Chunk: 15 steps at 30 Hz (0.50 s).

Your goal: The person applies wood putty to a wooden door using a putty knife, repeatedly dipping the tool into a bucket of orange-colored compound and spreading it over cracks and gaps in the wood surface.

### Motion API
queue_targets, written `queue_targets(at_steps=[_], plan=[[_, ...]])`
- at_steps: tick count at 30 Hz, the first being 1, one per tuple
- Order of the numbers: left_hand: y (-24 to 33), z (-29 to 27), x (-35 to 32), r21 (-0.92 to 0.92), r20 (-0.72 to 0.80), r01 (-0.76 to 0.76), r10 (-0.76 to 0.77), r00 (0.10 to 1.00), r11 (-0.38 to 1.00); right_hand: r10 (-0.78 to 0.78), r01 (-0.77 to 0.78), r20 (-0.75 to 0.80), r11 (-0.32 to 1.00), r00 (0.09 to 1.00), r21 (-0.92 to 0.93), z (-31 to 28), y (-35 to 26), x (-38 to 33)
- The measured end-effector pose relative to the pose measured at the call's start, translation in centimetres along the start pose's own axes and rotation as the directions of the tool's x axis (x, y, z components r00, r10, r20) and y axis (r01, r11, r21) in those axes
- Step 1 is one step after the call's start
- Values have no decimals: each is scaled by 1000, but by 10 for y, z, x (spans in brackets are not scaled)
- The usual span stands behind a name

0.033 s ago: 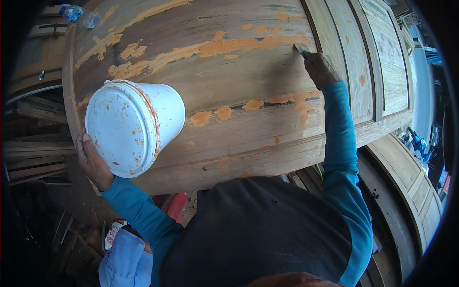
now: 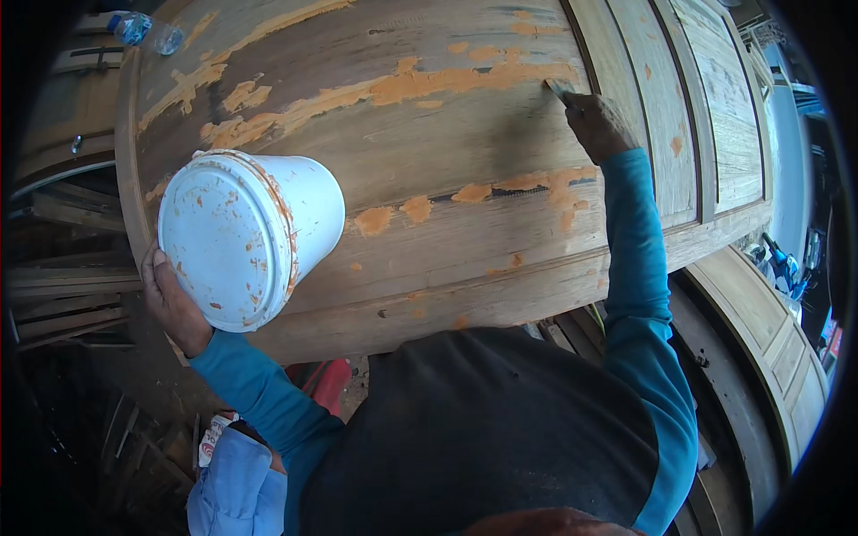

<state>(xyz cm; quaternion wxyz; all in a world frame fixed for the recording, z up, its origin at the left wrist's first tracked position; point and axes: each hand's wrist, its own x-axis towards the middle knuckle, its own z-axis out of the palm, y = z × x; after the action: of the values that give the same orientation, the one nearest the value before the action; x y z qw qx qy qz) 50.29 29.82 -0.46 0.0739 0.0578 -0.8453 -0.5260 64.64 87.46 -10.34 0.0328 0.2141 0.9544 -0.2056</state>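
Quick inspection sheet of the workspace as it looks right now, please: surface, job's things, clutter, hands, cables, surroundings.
Surface: large weathered wooden door panel, streaked and dotted with orange filler patches.
Job's things: white plastic bucket, smeared orange, bottom toward the camera; small scraper blade pressed to the panel.
Clutter: plastic bottles at the top left; stacked timber at the left.
Hands: left hand holds the bucket at its lower left edge; right hand grips the scraper.
Cables: nothing seen.
Surroundings: more panelled doors at the right.
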Motion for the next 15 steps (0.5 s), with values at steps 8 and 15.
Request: queue_targets(at_steps=[8, 15], plan=[[1, 2, 2, 29, 16, -10, 10, 1000, 1000, -62, 61, -5, 996, 998, -61, -7, -10, -6], [1, 1, 4, 44, -8, 2, -1, 1000, 999, -39, 48, 63, 988, 997, -147, -22, 24, -4]])
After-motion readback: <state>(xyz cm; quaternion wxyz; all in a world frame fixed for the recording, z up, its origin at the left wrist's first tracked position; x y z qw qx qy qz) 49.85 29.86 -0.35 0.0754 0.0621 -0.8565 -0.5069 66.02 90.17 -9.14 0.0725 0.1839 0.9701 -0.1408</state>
